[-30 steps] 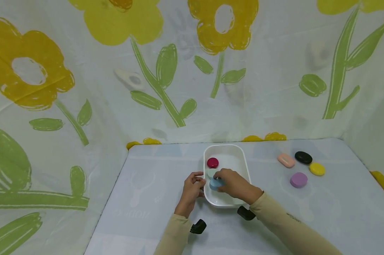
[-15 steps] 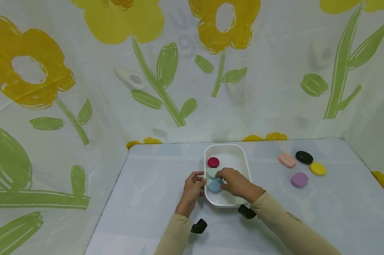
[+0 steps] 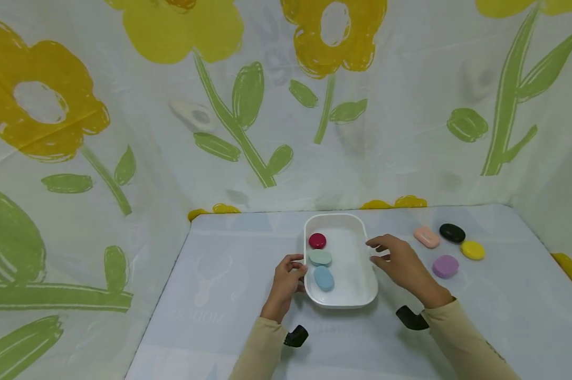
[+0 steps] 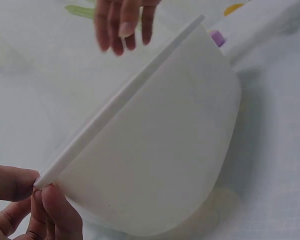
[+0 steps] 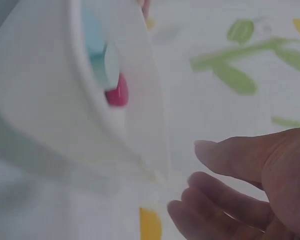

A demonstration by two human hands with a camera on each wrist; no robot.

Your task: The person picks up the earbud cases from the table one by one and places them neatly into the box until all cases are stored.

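A white plastic tub (image 3: pixel 354 269) stands on the table with several soap bars along its left side. At the back is a round red soap (image 3: pixel 317 241), then a pale green oval soap (image 3: pixel 320 257), then a blue oval soap (image 3: pixel 324 278) nearest me. My left hand (image 3: pixel 286 281) pinches the tub's left rim between thumb and fingers, plain in the left wrist view where the tub wall (image 4: pixel 155 130) fills the middle. Just off the tub's right rim is my right hand (image 3: pixel 402 266), its thumb and fingers parted and holding nothing.
Right of the tub lie a pink soap (image 3: pixel 427 237), a black oval soap (image 3: pixel 452 233), a yellow soap (image 3: pixel 473 250) and a purple soap (image 3: pixel 446 266). A flower-printed white curtain (image 3: pixel 400 132) closes off the table's back.
My right hand has let go of the blue soap and moved right, out of the tub. The blue soap now lies turned lengthwise on the tub floor. My left hand stays at the rim.
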